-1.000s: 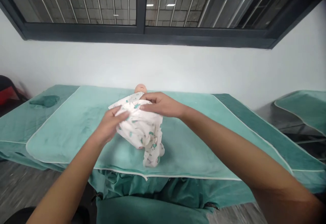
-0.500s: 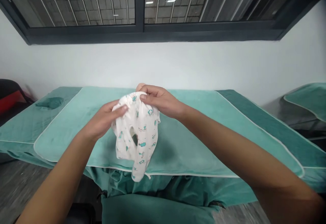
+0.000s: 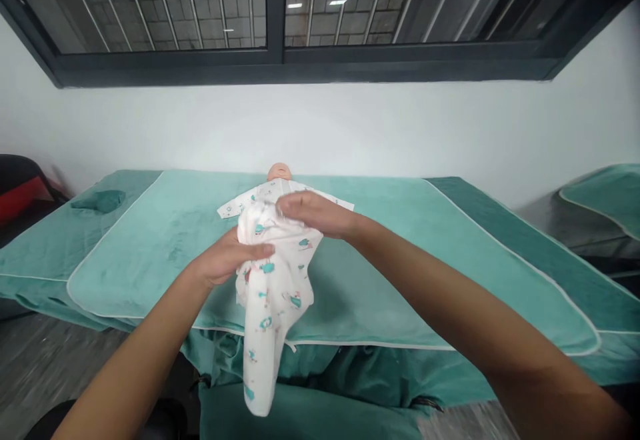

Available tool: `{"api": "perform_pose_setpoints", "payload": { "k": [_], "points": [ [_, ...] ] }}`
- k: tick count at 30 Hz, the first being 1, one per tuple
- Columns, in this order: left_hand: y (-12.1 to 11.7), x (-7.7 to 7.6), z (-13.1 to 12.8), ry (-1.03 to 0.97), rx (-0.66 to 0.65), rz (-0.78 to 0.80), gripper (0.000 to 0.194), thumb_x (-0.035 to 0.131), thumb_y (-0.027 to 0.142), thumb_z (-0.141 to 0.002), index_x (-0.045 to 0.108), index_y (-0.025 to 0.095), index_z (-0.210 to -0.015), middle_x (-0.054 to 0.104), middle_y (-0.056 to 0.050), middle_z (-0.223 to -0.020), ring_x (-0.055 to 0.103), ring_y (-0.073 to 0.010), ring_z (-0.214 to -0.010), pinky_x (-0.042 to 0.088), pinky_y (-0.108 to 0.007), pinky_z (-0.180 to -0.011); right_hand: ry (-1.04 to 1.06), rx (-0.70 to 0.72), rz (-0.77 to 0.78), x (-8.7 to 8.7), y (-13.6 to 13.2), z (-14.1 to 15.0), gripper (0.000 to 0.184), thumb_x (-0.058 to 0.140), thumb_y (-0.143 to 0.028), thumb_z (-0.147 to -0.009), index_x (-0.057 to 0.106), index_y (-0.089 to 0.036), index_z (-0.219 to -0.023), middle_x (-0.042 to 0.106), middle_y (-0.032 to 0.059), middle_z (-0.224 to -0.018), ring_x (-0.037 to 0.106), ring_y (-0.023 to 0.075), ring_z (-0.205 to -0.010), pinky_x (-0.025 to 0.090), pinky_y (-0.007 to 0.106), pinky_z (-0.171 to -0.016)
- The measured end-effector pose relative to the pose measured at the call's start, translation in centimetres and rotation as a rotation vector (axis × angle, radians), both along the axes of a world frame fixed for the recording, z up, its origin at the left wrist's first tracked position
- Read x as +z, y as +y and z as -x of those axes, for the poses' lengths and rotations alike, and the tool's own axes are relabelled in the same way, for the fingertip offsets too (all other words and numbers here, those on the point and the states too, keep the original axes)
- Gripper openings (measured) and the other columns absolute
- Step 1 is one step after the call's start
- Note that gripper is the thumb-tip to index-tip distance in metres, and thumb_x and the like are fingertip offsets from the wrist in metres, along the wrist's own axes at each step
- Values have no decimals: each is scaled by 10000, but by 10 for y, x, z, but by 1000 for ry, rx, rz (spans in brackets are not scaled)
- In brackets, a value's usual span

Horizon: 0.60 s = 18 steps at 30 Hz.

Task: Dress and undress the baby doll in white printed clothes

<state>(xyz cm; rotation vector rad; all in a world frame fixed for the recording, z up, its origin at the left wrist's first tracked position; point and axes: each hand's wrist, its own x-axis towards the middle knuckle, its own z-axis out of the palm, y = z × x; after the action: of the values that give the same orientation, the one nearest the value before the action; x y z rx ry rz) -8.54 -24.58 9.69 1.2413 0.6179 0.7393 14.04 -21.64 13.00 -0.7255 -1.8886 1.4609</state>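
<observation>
White baby pants (image 3: 280, 280) with teal animal prints hang bunched between my hands, one leg dangling over the bed's front edge. My left hand (image 3: 227, 257) is closed on the left side of the cloth, thumb lying across the front. At the top edge, my right hand (image 3: 315, 213) grips the fabric, its fingertips partly hidden. Behind them a baby doll (image 3: 279, 172) lies on its back, dressed in a white printed top (image 3: 240, 203) with its sleeves spread out. The pants and my right hand cover the doll's lower body.
A teal massage bed (image 3: 400, 260) with a pale-edged cover carries the doll. There is a face hole (image 3: 98, 201) at its left end. A teal stool (image 3: 310, 413) stands in front. Behind are a white wall and a barred window (image 3: 275, 67).
The pants have come down and closer, turning so that one leg hangs lower. Both hands shifted down with them, and the doll's top and sleeves have come into view.
</observation>
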Motion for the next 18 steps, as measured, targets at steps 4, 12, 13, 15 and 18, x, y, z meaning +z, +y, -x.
{"api": "perform_pose_setpoints", "payload": {
  "k": [4, 12, 13, 15, 18],
  "points": [
    [10, -3, -3, -182, 249, 97, 463, 823, 367, -742, 713, 99, -1103, 779, -123, -955, 750, -302, -880, 594, -385, -807, -315, 295, 200, -10, -10, -5, 404, 841, -542, -700, 758, -161, -810, 722, 32, -755, 648, 177, -677, 505, 286, -631],
    [7, -21, -10, -190, -91, 208, 643, 715, 605, -804, 697, 104, -1206, 769, -182, -1033, 750, -363, -889, 600, -432, -746, 358, -234, 271, -28, 6, 4, 366, 780, -486, -811, 754, -171, -997, 767, 57, -949, 706, 211, -899, 542, 330, -867],
    [5, -23, -9, -138, -134, 191, 636, 784, 568, -754, 711, 97, -1176, 772, -182, -1013, 749, -358, -879, 596, -409, -729, 419, -259, 297, -29, 7, 6, 359, 782, -481, -808, 751, -166, -978, 765, 59, -929, 708, 213, -880, 549, 327, -845],
    [3, -28, -8, -44, -151, 184, 584, 884, 423, -680, 728, 94, -1137, 776, -169, -1007, 746, -339, -900, 587, -367, -737, 478, -305, 349, -34, 5, 9, 363, 779, -485, -806, 744, -160, -963, 761, 66, -903, 711, 221, -848, 560, 324, -791],
    [-1, -34, -8, -17, -38, 240, 545, 873, 336, -708, 718, 99, -1173, 773, -161, -1052, 739, -320, -951, 581, -361, -794, 468, -357, 430, -49, -5, 11, 384, 756, -493, -828, 734, -169, -1033, 764, 75, -949, 714, 233, -854, 572, 339, -774]
  ]
}}
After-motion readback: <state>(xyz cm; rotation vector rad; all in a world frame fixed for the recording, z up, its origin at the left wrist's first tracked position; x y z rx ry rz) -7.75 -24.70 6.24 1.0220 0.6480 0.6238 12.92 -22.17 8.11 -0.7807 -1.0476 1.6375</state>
